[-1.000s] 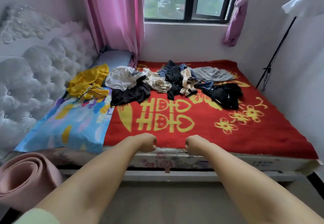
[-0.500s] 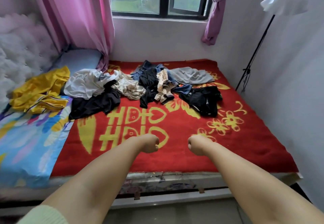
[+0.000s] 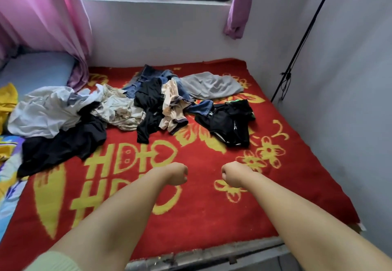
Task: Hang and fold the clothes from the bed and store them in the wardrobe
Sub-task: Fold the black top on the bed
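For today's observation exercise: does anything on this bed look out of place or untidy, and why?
Yes. A heap of unfolded clothes lies crumpled across the far half of the red blanket, garments overlapping one another. A yellow garment sits apart at the left edge. Both hands, left and right, are fisted and hold nothing.

Two bare forearms in view, uncovered from elbow down to left hand (image 3: 177,174) and right hand (image 3: 233,173). Pale green sleeve (image 3: 53,262) with soft, ribbed-looking cuff at left upper arm, pushed up near elbow. Right arm bare to frame edge. Both wrists plain and unadorned.
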The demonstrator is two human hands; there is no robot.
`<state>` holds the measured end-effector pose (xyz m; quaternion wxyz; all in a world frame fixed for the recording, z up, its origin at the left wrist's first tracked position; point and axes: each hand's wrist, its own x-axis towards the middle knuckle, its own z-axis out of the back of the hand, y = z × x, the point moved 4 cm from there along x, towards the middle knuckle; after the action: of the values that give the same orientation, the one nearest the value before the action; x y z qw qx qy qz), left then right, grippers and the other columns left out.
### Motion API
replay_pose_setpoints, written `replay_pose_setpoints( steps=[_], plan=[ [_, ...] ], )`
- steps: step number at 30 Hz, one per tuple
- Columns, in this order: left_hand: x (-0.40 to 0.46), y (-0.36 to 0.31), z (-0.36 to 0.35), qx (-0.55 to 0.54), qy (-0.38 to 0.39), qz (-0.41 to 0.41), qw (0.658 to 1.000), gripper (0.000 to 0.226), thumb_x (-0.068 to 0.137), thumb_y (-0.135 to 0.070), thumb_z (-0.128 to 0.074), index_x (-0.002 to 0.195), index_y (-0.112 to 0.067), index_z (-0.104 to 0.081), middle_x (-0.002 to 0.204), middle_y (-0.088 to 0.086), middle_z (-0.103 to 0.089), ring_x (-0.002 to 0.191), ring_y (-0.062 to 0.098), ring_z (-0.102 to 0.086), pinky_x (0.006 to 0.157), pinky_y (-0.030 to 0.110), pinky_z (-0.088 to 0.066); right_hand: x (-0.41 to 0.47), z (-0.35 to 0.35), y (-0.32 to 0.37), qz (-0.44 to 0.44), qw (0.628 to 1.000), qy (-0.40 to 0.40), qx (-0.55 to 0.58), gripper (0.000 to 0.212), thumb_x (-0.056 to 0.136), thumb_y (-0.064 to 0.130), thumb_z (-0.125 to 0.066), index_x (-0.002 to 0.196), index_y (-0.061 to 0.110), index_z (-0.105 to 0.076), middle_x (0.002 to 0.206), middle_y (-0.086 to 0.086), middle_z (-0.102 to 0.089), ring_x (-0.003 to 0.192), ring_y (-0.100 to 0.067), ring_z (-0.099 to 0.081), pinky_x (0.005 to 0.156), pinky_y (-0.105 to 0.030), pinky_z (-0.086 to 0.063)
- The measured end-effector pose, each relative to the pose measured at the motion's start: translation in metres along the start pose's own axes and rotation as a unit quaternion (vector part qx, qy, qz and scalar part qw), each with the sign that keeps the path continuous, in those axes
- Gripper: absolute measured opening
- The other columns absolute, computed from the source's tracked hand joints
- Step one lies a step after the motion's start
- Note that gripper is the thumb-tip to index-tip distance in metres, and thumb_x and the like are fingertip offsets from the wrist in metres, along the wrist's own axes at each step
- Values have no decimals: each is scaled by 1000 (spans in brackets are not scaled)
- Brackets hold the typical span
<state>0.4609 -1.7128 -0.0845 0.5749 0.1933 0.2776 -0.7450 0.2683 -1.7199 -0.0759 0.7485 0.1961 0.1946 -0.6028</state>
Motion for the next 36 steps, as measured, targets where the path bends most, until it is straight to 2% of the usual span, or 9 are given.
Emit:
replay_pose_setpoints(
  steps=[2,9,17,20,22,26,30,33,36],
  plan=[
    [35,1,22,-3,3,-12,1000,38,100,-22,-40,134,-9,-52,135,9,-54,118,27,-53,96,36,-46,26,12,-17,-16,1000,-1,14,32,99,19,-35,115,11,-61,113,-8,-65,91,-26,-62,71,-31,-46],
    [150,-10,42,-24,48,-34,998,40,100,-22,-40,137,-10,-49,136,9,-53,122,27,-52,97,35,-44,113,12,-81,-64,996,37,58,32,98,19,-35,113,12,-62,111,-6,-65,96,-27,-62,65,-28,-42],
    [270,-14,-7,-113,101,57,987,50,99,-27,-42,147,-16,-33,144,13,-42,131,31,-42,105,41,-39,246,5,-158,-36,994,93,53,31,95,17,-38,111,11,-64,117,-10,-64,106,-29,-60,78,-30,-44],
    [311,-15,-19,-137,68,113,982,58,100,-30,-40,153,-20,-19,154,13,-25,141,31,-27,109,47,-34,296,3,-168,-6,997,70,43,34,97,18,-38,125,14,-57,124,-9,-59,112,-28,-57,80,-32,-45],
    [342,-21,-41,-157,80,158,972,67,101,-33,-41,155,-25,-1,162,10,1,149,30,-3,115,54,-23,332,-6,-178,6,998,31,48,40,98,19,-41,139,16,-43,132,-9,-49,119,-29,-50,83,-37,-46],
    [373,-30,-97,-154,111,220,957,94,96,-42,-53,148,-33,24,153,5,38,144,32,26,111,68,-17,390,-29,-197,-27,997,-36,55,60,95,27,-57,145,13,-27,144,-7,-33,129,-28,-37,87,-44,-46],
    [388,-26,-128,-125,79,240,959,106,90,-50,-59,143,-38,32,150,1,44,142,29,32,107,72,-14,425,-70,-204,-63,997,-27,-18,51,91,30,-64,130,8,-40,132,-11,-40,125,-29,-40,92,-42,-43],
    [390,-26,-136,-119,83,238,960,108,88,-53,-60,140,-40,34,148,0,45,141,29,34,106,73,-12,432,-74,-207,-40,993,-86,-67,29,95,17,-53,122,8,-47,122,-14,-47,114,-33,-45,87,-42,-40],
    [391,-25,-142,-120,86,239,960,108,88,-54,-59,140,-40,34,148,1,46,140,29,35,106,73,-12,439,-69,-212,-19,994,-103,-31,23,93,2,-40,113,8,-51,112,-16,-55,104,-38,-51,79,-43,-39]
  ],
)
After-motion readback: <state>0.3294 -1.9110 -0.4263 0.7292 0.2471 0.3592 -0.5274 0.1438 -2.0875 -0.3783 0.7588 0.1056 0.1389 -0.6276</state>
